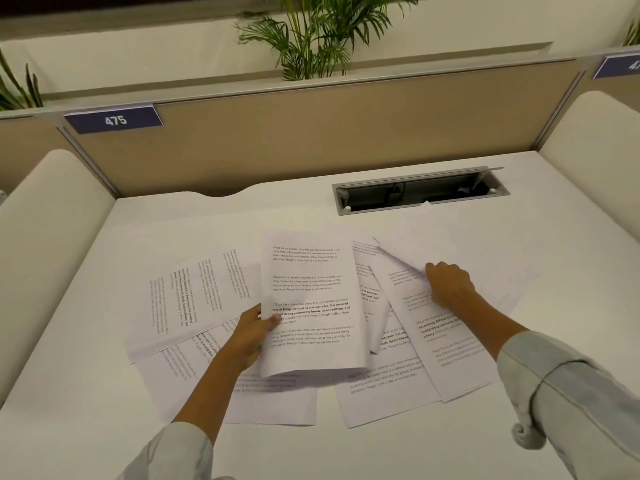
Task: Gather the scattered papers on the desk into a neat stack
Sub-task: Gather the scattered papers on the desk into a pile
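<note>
Two pale rolled sleeves [568, 393] are reaching in over the white desk [86, 393]. The left hand [247, 336] is pinching a printed sheet [311, 303] by its left edge, thumb on top, lifting it above the scattered papers [194, 303] lying beneath and to both sides of it. The right hand [448, 284] is curling its fingers onto a blank sheet [426, 237], gripping its near edge, with another printed page [446, 344] lying under its wrist. Beyond the right hand, an open cable tray [420, 190] is sitting in the desk. Farther off, a tan partition [311, 133] is carrying a "475" label [114, 120], with a plant [311, 36] behind.
</note>
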The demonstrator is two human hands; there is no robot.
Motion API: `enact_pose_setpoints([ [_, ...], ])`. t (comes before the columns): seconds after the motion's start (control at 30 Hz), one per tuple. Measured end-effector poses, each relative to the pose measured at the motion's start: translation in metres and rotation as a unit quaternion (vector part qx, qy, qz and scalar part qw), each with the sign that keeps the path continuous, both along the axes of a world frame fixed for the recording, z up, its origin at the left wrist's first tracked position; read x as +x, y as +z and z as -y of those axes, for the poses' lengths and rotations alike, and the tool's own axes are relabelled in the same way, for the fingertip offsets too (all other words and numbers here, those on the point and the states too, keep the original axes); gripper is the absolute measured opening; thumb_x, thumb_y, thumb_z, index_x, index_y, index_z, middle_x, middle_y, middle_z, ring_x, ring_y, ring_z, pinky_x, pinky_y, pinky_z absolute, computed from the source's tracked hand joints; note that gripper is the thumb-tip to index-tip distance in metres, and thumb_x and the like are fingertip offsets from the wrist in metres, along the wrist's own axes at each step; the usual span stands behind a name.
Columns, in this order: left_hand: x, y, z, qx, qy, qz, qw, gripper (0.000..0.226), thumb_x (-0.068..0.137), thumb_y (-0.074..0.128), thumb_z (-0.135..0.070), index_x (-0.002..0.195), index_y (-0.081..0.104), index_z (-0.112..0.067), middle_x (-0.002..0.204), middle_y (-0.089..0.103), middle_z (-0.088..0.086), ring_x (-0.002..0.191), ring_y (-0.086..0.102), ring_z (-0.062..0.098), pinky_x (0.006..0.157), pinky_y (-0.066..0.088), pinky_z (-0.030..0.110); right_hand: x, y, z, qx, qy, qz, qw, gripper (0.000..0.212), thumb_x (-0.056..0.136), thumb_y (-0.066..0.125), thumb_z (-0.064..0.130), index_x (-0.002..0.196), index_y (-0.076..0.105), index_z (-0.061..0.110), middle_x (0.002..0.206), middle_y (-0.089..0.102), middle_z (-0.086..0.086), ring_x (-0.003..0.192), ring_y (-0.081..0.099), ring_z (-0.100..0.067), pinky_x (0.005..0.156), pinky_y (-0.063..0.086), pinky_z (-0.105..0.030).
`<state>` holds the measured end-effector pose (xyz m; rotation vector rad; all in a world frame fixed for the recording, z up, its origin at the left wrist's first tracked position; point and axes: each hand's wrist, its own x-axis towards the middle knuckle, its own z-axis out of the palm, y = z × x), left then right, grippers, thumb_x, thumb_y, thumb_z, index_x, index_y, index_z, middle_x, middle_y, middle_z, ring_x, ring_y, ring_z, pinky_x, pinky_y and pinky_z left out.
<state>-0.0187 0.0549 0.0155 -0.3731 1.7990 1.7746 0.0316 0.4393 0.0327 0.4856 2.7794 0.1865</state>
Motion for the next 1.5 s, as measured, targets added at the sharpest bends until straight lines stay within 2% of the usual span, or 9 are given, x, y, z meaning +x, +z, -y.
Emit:
enact_pose_setpoints([
  [0.17, 0.002, 0.001, -0.002, 0.014, 0.003, 0.003, 1.000, 0.034, 0.093, 0.058, -0.002, 0.126, 0.058, -0.006, 0.110, 0.071, 0.009, 0.099, 0.070, 0.028, 0.073, 0.061, 0.040, -0.011, 0.040, 0.018, 0.001, 0.000, -0.038, 0.999, 0.025, 0.091, 0.058, 0.014, 0.116, 0.060, 0.011, 0.104, 0.062, -0.008, 0.092, 0.064, -0.026, 0.076, 0.052, -0.034],
  [0.33, 0.007, 0.007, -0.004, 0.015, 0.000, 0.007, 1.000, 0.036, 0.093, 0.059, -0.002, 0.128, 0.056, -0.007, 0.117, 0.069, 0.012, 0.099, 0.070, 0.030, 0.075, 0.061, 0.044, -0.022, 0.150, 0.067, -0.294, 0.014, -0.159, 0.942, 0.016, 0.086, 0.066, 0.019, 0.099, 0.071, 0.009, 0.087, 0.069, -0.007, 0.073, 0.067, -0.024, 0.063, 0.052, -0.033],
  [0.47, 0.010, 0.014, -0.004, 0.032, 0.001, 0.005, 0.999, 0.035, 0.092, 0.059, -0.003, 0.126, 0.057, -0.009, 0.117, 0.070, 0.012, 0.098, 0.070, 0.029, 0.074, 0.061, 0.045, -0.013, 0.203, 0.076, -0.625, -0.031, -0.242, 0.741, 0.018, 0.085, 0.071, 0.009, 0.103, 0.073, 0.006, 0.097, 0.077, -0.012, 0.084, 0.075, -0.027, 0.077, 0.061, -0.039],
  [0.53, 0.011, 0.019, -0.003, 0.042, 0.004, -0.003, 0.999, 0.032, 0.092, 0.060, -0.003, 0.124, 0.059, -0.010, 0.115, 0.070, 0.012, 0.096, 0.071, 0.029, 0.072, 0.061, 0.044, -0.013, 0.192, 0.074, -0.696, -0.088, -0.265, 0.662, 0.021, 0.086, 0.069, 0.005, 0.107, 0.071, 0.002, 0.105, 0.075, -0.012, 0.088, 0.075, -0.025, 0.080, 0.062, -0.039],
  [0.8, 0.015, 0.038, 0.002, 0.091, -0.004, -0.042, 0.995, 0.026, 0.092, 0.059, -0.001, 0.115, 0.064, -0.012, 0.109, 0.074, 0.009, 0.095, 0.073, 0.028, 0.073, 0.061, 0.042, 0.002, 0.063, 0.099, -0.608, -0.221, -0.234, 0.726, 0.029, 0.087, 0.070, 0.026, 0.113, 0.067, 0.013, 0.110, 0.074, -0.007, 0.093, 0.072, -0.027, 0.089, 0.057, -0.050],
  [1.0, 0.033, 0.044, 0.020, 0.073, -0.036, -0.077, 0.994, 0.025, 0.091, 0.063, -0.015, 0.116, 0.067, -0.015, 0.113, 0.074, 0.009, 0.100, 0.072, 0.029, 0.080, 0.060, 0.045, 0.022, 0.045, 0.126, -0.766, -0.207, -0.108, 0.599, 0.026, 0.093, 0.061, 0.009, 0.119, 0.058, 0.014, 0.115, 0.070, -0.007, 0.099, 0.070, -0.024, 0.079, 0.061, -0.038],
  [1.1, 0.033, 0.042, 0.023, 0.083, -0.036, -0.067, 0.994, 0.027, 0.093, 0.060, -0.020, 0.119, 0.065, -0.016, 0.113, 0.074, 0.009, 0.101, 0.072, 0.028, 0.081, 0.060, 0.045, 0.022, 0.035, 0.127, -0.786, -0.195, -0.094, 0.579, 0.038, 0.091, 0.064, 0.005, 0.128, 0.056, 0.010, 0.125, 0.068, -0.011, 0.108, 0.068, -0.031, 0.087, 0.059, -0.047],
  [1.3, 0.031, 0.040, 0.021, 0.068, -0.079, -0.062, 0.993, 0.031, 0.098, 0.052, -0.031, 0.124, 0.063, -0.018, 0.117, 0.073, 0.007, 0.107, 0.069, 0.029, 0.092, 0.055, 0.052, 0.027, 0.026, 0.126, -0.743, -0.194, -0.156, 0.621, 0.050, 0.081, 0.075, 0.000, 0.128, 0.059, 0.004, 0.122, 0.068, -0.017, 0.104, 0.069, -0.035, 0.086, 0.058, -0.050],
  [1.5, 0.015, 0.038, 0.039, -0.074, 0.017, -0.147, 0.986, 0.019, 0.099, 0.053, -0.022, 0.106, 0.067, -0.010, 0.102, 0.074, 0.011, 0.092, 0.072, 0.029, 0.070, 0.061, 0.039, 0.031, 0.018, 0.126, -0.719, -0.232, -0.179, 0.630, 0.045, 0.074, 0.080, 0.000, 0.117, 0.065, 0.002, 0.110, 0.072, -0.018, 0.089, 0.073, -0.035, 0.065, 0.062, -0.040],
])
